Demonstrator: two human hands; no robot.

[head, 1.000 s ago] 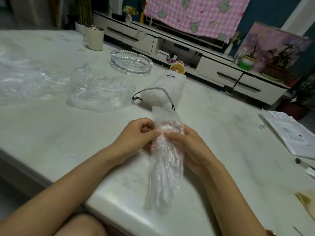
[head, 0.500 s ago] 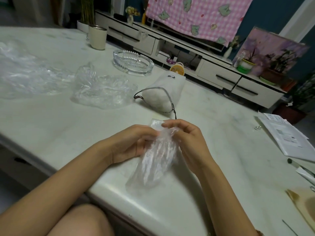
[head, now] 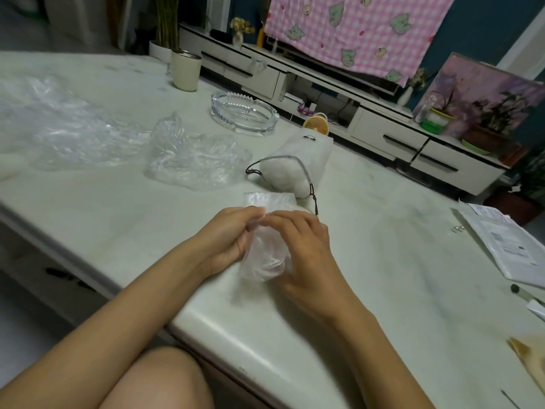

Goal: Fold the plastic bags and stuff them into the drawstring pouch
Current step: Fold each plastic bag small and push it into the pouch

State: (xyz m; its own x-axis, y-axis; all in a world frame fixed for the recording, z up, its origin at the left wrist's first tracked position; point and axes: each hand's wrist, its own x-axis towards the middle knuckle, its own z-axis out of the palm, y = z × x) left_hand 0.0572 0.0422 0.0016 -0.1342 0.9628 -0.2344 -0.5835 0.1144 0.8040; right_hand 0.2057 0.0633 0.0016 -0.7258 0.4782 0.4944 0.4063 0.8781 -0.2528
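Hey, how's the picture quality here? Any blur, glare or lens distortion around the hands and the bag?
Head view: the plastic bag smears into motion blur at its lower end, while the left hand and right hand gripping it stay fairly sharp. Head view: soft glare runs along the table at its near rounded edge. Head view: the wide-angle lens bows the table and TV cabinet. The light is dim and flat.

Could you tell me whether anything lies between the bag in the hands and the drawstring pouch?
Nothing visible does. The pouch lies just beyond the bag that the left hand and right hand hold; only its own cord lies there.
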